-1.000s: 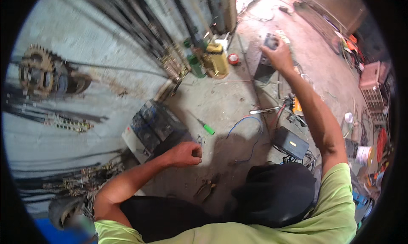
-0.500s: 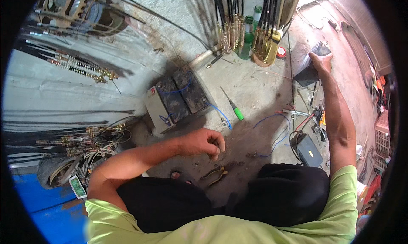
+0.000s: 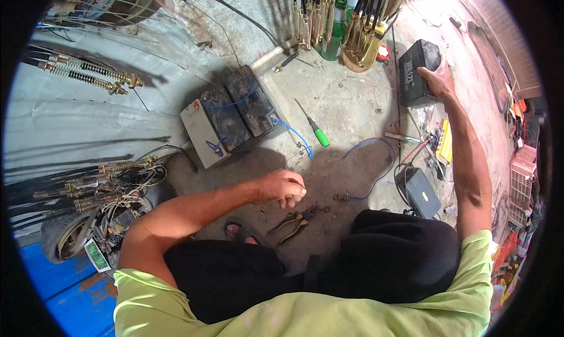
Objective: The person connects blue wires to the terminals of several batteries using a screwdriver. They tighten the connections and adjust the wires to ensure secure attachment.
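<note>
Right hand [image 3: 440,79]: holding on to a black battery [image 3: 413,74].
Black battery: far right; cannot tell if it touches the floor [image 3: 352,111].
Left hand [image 3: 281,186]: curled into a loose fist, near the middle.
Three batteries [image 3: 231,121]: side by side on the left, with blue wires [image 3: 294,130].
Screwdriver [image 3: 320,135]: on the floor, right of the three batteries.
Pliers [image 3: 288,221]: near, on the floor.

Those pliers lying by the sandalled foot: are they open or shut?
Open, by the look of the handles: the pliers lie with them spread apart. The jaws are too dark to judge.
</note>
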The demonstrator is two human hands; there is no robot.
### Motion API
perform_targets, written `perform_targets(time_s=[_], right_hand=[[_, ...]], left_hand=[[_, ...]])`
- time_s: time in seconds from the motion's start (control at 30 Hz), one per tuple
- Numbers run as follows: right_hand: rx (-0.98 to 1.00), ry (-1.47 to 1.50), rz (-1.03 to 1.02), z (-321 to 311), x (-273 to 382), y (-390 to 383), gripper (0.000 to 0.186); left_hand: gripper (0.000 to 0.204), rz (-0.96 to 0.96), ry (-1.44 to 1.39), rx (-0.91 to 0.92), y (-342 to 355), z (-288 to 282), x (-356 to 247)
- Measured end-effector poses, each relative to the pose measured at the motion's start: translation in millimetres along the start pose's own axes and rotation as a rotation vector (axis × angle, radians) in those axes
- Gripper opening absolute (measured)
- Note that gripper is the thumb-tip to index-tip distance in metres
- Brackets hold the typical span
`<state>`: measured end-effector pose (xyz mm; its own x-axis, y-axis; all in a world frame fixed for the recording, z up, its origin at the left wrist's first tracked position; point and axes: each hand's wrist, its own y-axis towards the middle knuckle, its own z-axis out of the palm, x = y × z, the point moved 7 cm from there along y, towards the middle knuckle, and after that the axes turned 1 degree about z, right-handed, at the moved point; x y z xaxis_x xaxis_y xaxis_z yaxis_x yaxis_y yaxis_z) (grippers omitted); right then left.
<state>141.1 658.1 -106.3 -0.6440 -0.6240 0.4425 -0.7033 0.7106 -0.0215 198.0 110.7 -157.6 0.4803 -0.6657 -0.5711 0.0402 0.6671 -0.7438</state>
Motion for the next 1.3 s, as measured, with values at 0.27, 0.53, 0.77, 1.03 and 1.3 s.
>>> perform_targets(time_s=[0.27,0.53,0.77,1.03,1.3], right_hand=[[0.022,-0.023,0.086,-1.2,0.6,-15.0,0.111],[0.157,0.005,0.061,-4.9,5.4,-23.1,0.106],[0.089,0.02,-0.113,-8.6,-8.6,-30.4,0.107],[0.362,0.295,0.03,-15.9,15.1,-64.6,0.092],[0.668,-0.072,-0.156,-34.3,90.8,-111.6,0.095]], left_hand=[[0.026,-0.024,0.461,-0.058,51.7,0.0,-9.6],[0.059,0.175,0.837,-0.743,106.9,-29.3,-48.8],[0.041,0.186,0.919,-0.731,117.0,-43.6,-40.4],[0.041,0.155,0.958,-0.47,91.7,-7.2,16.7],[0.04,0.112,0.931,-0.424,89.2,-1.4,16.3]])
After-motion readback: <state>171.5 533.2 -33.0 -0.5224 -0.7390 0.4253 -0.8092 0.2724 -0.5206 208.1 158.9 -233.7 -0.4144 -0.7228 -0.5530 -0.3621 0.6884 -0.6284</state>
